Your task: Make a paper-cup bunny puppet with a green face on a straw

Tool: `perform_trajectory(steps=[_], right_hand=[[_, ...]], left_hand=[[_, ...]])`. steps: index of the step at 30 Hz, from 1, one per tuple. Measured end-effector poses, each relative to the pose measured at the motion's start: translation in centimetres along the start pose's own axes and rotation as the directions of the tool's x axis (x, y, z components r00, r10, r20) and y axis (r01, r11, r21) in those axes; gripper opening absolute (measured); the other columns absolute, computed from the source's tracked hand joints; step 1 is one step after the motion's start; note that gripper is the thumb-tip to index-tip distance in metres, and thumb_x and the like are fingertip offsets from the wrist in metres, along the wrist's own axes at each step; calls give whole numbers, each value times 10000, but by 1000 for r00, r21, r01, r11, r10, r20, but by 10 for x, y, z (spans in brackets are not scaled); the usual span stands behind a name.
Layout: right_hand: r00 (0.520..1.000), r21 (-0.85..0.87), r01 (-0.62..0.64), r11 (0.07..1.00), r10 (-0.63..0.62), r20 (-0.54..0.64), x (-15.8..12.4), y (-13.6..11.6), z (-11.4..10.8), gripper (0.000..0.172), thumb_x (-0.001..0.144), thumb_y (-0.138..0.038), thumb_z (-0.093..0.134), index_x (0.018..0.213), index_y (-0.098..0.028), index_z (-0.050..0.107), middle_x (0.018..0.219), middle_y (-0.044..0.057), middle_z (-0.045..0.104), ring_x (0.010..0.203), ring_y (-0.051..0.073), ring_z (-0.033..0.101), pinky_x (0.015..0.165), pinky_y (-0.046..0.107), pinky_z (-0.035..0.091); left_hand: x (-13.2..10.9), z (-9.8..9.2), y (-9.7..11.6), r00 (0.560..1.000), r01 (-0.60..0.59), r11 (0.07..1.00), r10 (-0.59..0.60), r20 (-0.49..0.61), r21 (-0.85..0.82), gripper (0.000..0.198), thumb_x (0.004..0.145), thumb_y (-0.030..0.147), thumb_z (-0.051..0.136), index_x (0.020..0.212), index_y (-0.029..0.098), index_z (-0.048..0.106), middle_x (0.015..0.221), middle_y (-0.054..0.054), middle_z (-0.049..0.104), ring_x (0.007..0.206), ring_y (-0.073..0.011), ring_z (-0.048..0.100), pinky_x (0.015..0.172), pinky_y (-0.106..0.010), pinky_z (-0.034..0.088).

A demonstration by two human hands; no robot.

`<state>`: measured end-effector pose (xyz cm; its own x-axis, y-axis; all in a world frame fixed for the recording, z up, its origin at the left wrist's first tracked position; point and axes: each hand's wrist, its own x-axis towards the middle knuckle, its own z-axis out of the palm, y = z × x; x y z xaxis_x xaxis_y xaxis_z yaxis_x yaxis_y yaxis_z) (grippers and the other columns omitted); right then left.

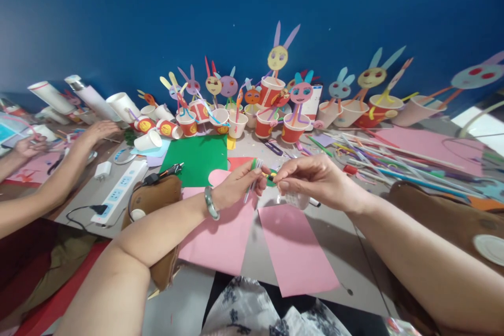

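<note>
My left hand (240, 184), with a jade bangle on the wrist, is closed around a couple of straws (252, 181), green and white. My right hand (315, 178) pinches a small green and orange paper piece (271, 176) right beside the left fingers and also holds a roll of clear tape (296, 199) under the palm. Both hands meet above two pink paper sheets (293, 249) on the grey table (346, 268).
A green sheet (197, 160) lies behind the hands. Rows of paper-cup bunny figures (293, 115) line the blue wall. Loose straws (378, 160) spread at right. A power strip (118, 191) and brown bag (151, 202) sit left. Another person's arms (59, 173) reach in at far left.
</note>
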<state>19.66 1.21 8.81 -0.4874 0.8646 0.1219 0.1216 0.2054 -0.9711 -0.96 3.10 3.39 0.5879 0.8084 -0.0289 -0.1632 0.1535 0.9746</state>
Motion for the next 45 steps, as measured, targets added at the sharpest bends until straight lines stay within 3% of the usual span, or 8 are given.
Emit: perform_trajectory(steps=[6, 9, 14, 31, 40, 45], right_hand=[[982, 32, -38, 999, 44, -183, 2, 6, 18, 383, 758, -571, 776, 758, -195, 701, 615, 33, 672, 495, 129, 574, 436, 252, 439], [975, 39, -75, 996, 82, -209, 5, 11, 20, 425, 733, -600, 783, 727, -188, 677, 584, 16, 649, 479, 113, 548, 427, 240, 404], [956, 38, -106, 994, 112, -271, 6, 16, 24, 463, 697, -616, 799, 707, -178, 648, 550, -6, 611, 463, 92, 502, 416, 222, 359], [903, 41, -130, 991, 136, -407, 7, 26, 35, 472, 705, -603, 793, 659, -177, 595, 547, 5, 635, 446, 96, 531, 407, 211, 378], [913, 100, -81, 992, 115, -391, 6, 21, 40, 477, 709, -622, 782, 657, -204, 558, 531, 8, 656, 434, 134, 598, 395, 226, 436], [899, 71, -91, 993, 113, -423, 5, 21, 42, 503, 693, -642, 781, 641, -194, 557, 523, 17, 642, 434, 126, 578, 390, 219, 407]], left_hand=[[-3, 7, -3, 999, 31, 1000, -31, 12, -1, 463, 837, 612, 641, 840, 183, 466, 629, 75, 430, 499, -51, 350, 471, -202, 287], [-4, 11, -2, 1000, 15, 1000, -15, 11, 7, 479, 844, 615, 628, 771, 188, 422, 619, 73, 413, 506, -47, 339, 485, -215, 268], [-6, 13, -3, 1000, -4, 1000, 3, -5, -5, 461, 856, 606, 619, 816, 194, 416, 618, 85, 380, 506, -52, 314, 484, -222, 232], [-9, 16, -9, 991, -136, 982, 132, 35, 129, 429, 935, 605, 508, 867, 190, 425, 657, 60, 380, 569, -82, 329, 528, -250, 294], [-10, 17, -12, 992, -128, 979, 127, 19, 158, 423, 946, 598, 486, 900, 178, 457, 725, 28, 462, 599, -88, 414, 546, -244, 359], [-12, 17, -14, 984, -178, 969, 178, 13, 170, 373, 976, 534, 466, 860, 180, 450, 688, 41, 421, 593, -86, 360, 545, -241, 322]])
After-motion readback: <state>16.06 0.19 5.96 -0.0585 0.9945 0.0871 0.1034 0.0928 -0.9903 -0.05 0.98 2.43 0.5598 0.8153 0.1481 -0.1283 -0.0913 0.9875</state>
